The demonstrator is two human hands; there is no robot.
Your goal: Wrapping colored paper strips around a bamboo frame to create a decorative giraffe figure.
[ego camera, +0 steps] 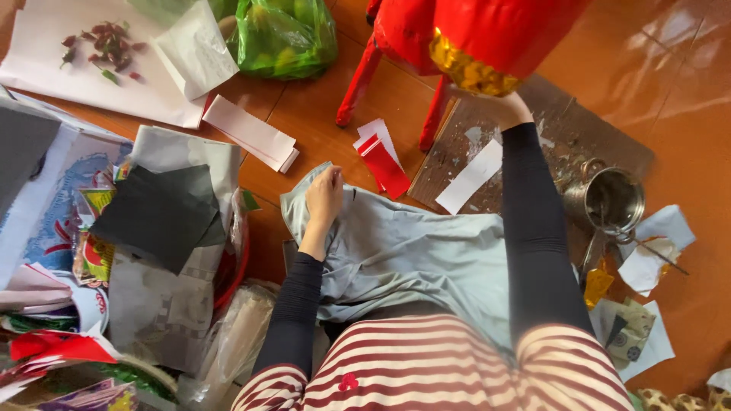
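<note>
Nearest, at the bottom of the frame, one pale blue cloth (411, 259) lay over the lap, above the striped clothing. At middle left, one left hand (324, 199) pinched the upper edge of this cloth with fingers closed. One right hand (509, 106) reached to the top centre under one red figure (464, 34) with a gold band; whether it gripped or only touched, I could not tell. Two red legs of the figure stood on the wooden floor (312, 114). I think the figure could tip if that hand slipped, and fall toward the one metal pot (609, 199) at right. Loose red paper strips (383, 164) lay near the legs, and one green bag (285, 34) lay at the top.
</note>
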